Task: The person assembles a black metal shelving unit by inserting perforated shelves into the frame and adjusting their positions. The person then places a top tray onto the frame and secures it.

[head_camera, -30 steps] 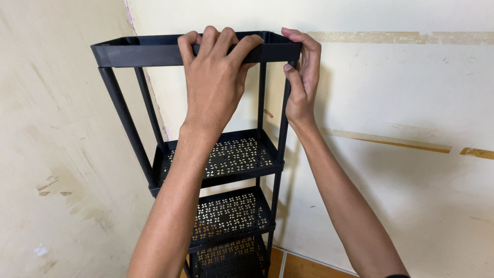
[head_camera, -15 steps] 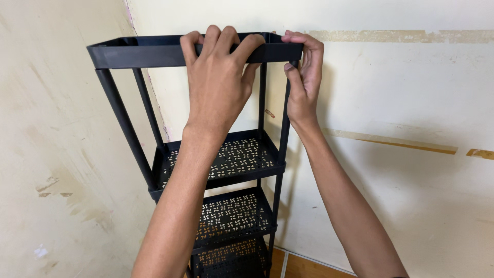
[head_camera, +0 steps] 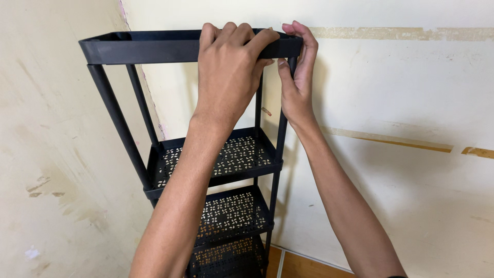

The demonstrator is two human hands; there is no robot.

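Cream corner wall behind; my left hand [head_camera: 229, 72] and right hand [head_camera: 296, 77] clamped the black rack's top tray [head_camera: 139, 49], seating its right post [head_camera: 284, 123]; next needed firm downward pressure.

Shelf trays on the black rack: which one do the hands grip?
The top tray, the highest of the tiers. The left hand curls over its front rim and the right hand holds its right corner; the perforated trays below go untouched.
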